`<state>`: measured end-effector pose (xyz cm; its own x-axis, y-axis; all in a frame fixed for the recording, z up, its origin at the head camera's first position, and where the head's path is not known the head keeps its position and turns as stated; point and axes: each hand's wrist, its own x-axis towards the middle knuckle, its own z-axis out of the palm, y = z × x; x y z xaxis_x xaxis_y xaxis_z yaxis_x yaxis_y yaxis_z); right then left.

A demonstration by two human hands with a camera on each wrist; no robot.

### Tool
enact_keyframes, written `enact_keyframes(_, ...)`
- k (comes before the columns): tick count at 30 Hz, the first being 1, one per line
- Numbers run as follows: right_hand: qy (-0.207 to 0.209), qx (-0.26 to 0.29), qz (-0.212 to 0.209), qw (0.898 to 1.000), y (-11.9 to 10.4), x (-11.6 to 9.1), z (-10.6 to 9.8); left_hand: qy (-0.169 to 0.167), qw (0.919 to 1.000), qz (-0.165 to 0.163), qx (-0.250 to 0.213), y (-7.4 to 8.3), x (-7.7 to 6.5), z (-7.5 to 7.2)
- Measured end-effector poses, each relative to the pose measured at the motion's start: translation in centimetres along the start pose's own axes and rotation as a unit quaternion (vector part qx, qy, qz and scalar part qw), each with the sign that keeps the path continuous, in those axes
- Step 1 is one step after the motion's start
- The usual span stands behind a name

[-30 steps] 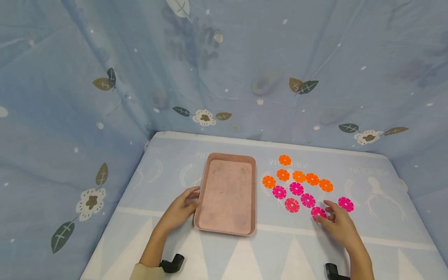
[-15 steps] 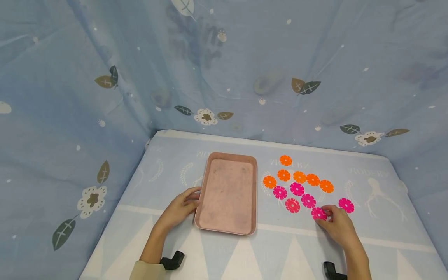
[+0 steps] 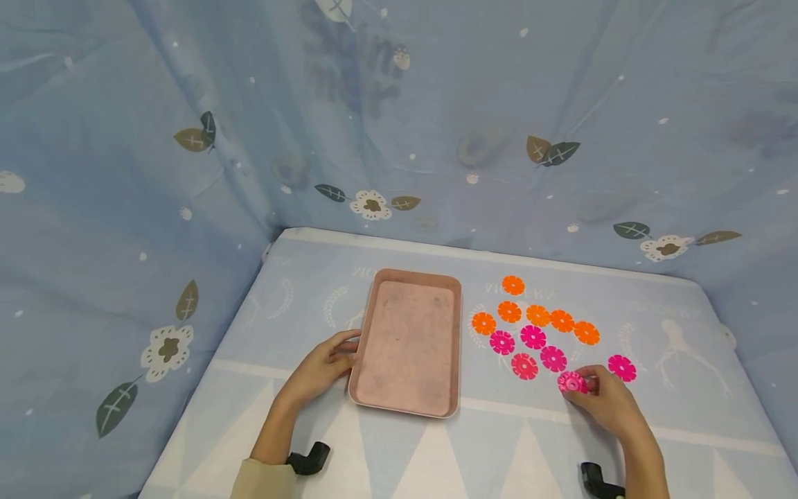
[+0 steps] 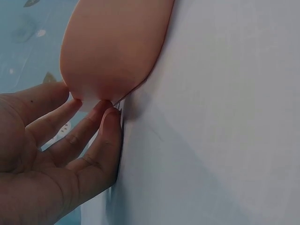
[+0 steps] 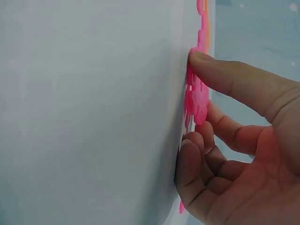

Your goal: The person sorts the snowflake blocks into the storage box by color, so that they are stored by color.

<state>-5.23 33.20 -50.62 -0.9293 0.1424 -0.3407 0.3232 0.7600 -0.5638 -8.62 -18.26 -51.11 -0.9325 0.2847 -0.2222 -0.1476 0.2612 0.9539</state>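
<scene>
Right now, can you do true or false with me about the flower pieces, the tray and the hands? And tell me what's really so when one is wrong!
1. The right hand is pinching a pink flower piece. True.
2. Every flower piece is pink. False: there are orange flower pieces too.
3. The left hand touches the side of the tray. True.
4. The tray is full of flower pieces. False: no flower piece is in it.
5. From the person's side, the tray is right of the flower pieces. False: it is left of them.
</scene>
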Motion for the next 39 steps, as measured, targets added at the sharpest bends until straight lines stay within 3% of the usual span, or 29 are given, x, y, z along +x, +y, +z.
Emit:
enact_keyframes(8, 0.018, 0.023, -0.007, 1.000, 0.1, -0.6, -0.2, 0.004, 1.0000, -0.002, -0.003, 0.1, -0.1, 0.1)
enact_keyframes(20, 0.011, 0.064, -0.005, 0.998, 0.5, -0.7, -0.4, 0.003, 1.0000, -0.005, -0.002, -0.1, -0.1, 0.1)
enact_keyframes(34, 0.010, 0.148, -0.002, 0.989, -0.6, -0.9, -0.3, 0.006, 1.0000, -0.004, 0.005, 0.0, 0.0, 0.1)
enact_keyframes(39, 0.020, 0.196, -0.012, 0.980, -1.7, -0.7, 0.1, 0.005, 1.0000, -0.003, 0.005, 0.1, 0.0, 0.1)
